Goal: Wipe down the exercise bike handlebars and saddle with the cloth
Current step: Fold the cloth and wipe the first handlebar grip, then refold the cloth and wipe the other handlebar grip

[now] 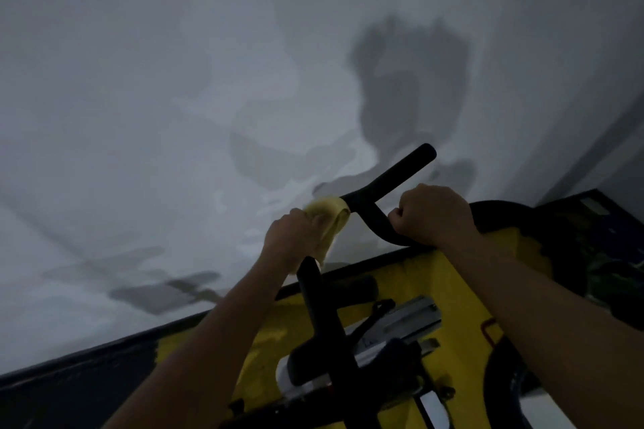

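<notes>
Both arms out fwd; left grip point(292, 241) curled, right grip point(435, 214) fisted, knuckles up.

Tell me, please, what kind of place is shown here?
Probably an indoor workout corner at home, though I cannot be sure: black tubular bike handlebars stand close to a plain white wall, above a yellow floor mat with black edge.

My cloth point(329, 219) is soft yellow fabric; the handlebars point(393, 174) look matt black, smooth; wall point(174, 80) matt grey.
</notes>
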### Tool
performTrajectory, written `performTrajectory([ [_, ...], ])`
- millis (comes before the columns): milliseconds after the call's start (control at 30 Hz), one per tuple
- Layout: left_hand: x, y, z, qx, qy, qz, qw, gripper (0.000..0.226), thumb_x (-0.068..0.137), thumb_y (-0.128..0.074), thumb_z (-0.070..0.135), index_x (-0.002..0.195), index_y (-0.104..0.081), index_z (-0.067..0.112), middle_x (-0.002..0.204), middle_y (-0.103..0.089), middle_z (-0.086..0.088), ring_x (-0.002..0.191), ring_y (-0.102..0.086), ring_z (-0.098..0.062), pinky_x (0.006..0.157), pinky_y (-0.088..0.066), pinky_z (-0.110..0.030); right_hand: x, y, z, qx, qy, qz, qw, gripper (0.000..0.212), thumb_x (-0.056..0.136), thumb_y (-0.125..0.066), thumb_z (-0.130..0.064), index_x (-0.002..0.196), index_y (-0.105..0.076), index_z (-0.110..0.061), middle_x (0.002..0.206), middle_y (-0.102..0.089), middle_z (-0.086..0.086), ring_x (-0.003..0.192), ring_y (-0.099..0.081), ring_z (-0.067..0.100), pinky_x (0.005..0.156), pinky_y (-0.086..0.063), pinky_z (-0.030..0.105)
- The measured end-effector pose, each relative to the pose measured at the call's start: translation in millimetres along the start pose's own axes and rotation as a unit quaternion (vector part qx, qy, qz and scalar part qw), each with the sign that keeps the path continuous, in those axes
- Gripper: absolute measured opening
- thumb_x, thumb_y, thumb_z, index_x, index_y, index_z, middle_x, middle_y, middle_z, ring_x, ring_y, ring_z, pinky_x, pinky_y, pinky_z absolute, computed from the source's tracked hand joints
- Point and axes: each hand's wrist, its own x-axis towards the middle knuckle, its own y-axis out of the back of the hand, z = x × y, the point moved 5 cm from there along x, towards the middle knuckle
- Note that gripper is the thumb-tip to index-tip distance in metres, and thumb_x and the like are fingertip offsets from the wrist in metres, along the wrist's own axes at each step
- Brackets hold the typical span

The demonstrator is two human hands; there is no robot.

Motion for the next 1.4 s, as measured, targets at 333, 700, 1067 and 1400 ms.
performTrajectory([
  [333,-26.4,33.2,11.1,-0.176,0.070,0.147,0.971,0.021,0.106,-0.038,0.028,0.095,-0.044,0.012,0.089,-0.058,-0.007,0.079,-0.057,-0.026,0.057,-0.034,-0.031,2.8,-1.6,7.1,0.133,0.023,0.046,0.990,0.043,0.101,-0.045,-0.052,0.077,-0.056,-0.017,0.060,-0.050,-0.003,0.060,-0.053,0.020,0.054,-0.031,0.030],
  [700,-28.5,96.6,93.8,-0.457,-0.013,0.095,0.884,0.024,0.098,-0.050,0.032,0.105,-0.043,0.010,0.091,-0.055,-0.001,0.080,-0.055,-0.016,0.068,-0.047,-0.033,25.3,50.6,-40.9,0.670,-0.062,-0.108,0.731,0.039,0.098,-0.059,-0.046,0.131,-0.060,-0.024,0.123,-0.068,-0.001,0.104,-0.066,0.013,0.081,-0.054,0.028],
  [1067,-8.4,91.9,88.1,-0.656,0.019,0.033,0.754,0.051,0.082,-0.080,0.018,0.116,-0.042,0.016,0.119,-0.059,-0.007,0.101,-0.063,-0.021,0.083,-0.055,-0.034,28.8,61.8,0.9,0.656,-0.124,0.006,0.745,0.028,0.105,-0.044,-0.041,0.111,-0.053,-0.015,0.112,-0.061,0.006,0.104,-0.059,0.025,0.092,-0.050,0.045],
  [1400,-3.5,101.6,102.7,-0.591,-0.044,0.008,0.805,0.032,0.081,-0.080,0.034,0.106,-0.074,0.015,0.098,-0.074,-0.007,0.086,-0.070,-0.019,0.076,-0.060,-0.033,18.7,78.1,39.8,0.491,-0.197,0.205,0.823,0.023,0.093,-0.059,-0.025,0.084,-0.060,-0.004,0.074,-0.053,0.000,0.065,-0.045,0.010,0.058,-0.037,0.025],
])
